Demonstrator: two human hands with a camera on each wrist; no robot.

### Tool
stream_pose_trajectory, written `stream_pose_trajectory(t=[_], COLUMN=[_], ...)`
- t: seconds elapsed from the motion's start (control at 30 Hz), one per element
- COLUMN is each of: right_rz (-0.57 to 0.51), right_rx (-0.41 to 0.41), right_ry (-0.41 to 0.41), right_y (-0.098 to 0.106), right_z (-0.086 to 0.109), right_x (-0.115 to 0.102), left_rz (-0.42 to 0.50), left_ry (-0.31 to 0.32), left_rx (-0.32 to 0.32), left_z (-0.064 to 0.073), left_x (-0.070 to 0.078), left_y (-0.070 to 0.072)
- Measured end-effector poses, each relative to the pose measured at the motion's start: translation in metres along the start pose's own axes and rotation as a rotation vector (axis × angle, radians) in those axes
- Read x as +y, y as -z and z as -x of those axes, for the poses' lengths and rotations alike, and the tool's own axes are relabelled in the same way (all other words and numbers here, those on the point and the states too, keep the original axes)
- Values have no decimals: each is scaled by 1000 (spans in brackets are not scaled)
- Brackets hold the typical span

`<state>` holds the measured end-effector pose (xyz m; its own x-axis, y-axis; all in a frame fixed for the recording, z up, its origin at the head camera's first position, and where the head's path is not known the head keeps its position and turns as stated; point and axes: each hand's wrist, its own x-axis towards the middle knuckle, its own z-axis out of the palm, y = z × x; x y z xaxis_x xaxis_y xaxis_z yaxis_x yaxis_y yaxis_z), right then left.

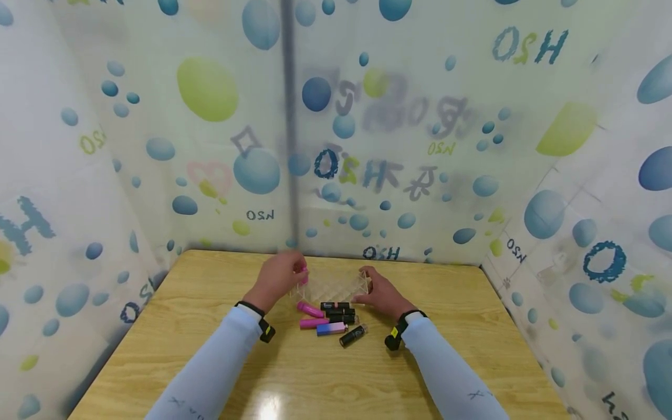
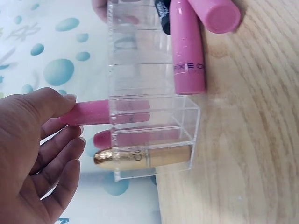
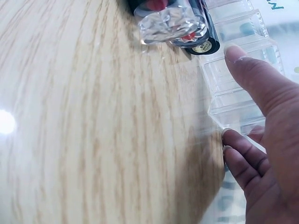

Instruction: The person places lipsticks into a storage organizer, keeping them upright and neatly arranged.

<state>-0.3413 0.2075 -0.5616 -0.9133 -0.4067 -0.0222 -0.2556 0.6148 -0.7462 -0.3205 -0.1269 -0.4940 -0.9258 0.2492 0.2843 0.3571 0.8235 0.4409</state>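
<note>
Head view first, twelve o'clock pointing away from the person: the left hand [image 1: 276, 278] is up at the nine o'clock end of a clear organiser [image 1: 333, 287], pinching a pink tube [image 1: 304, 276]. Over at the three o'clock end, the right hand [image 1: 387, 297] has a grip on that organiser. Towards six o'clock from it, lying loose on the counter [image 1: 451, 344], we have two loose pink tubes [image 1: 313, 322], several black tubes [image 1: 353, 335] and a blue-and-pink tube [image 1: 331, 329].

Left wrist view, and here's the crux! Thumb and fingers clasp the pink tube's outer end, and it runs from them towards three o'clock in this picture, the counter's side. Its long axis lines up with a neighbouring pink tube [image 2: 140, 136] and a gold tube [image 2: 133, 158], both at its six o'clock side. The inner end shows through clear plastic, inside a compartment, and looks short of the base. The left hand is plainly the nearer one.

Right wrist view: thumb across the organiser's wall, fingertips at its end corner, steadying it, I'd judge. Black tubes with clear faceted ends sit near eleven o'clock.
</note>
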Motion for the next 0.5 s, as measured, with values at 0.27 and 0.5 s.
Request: stream_pose_trajectory(t=[0.27,0.5], right_rz=[0,-2], right_rx=[3,5], right_ry=[-1,-8], right_y=[0,0], right_z=[-1,0], right_x=[2,2], left_rz=[-67,-115], left_ry=[7,-3], left_rx=[-25,-34], left_z=[1,3], left_x=[-4,-6], left_y=[-9,-12])
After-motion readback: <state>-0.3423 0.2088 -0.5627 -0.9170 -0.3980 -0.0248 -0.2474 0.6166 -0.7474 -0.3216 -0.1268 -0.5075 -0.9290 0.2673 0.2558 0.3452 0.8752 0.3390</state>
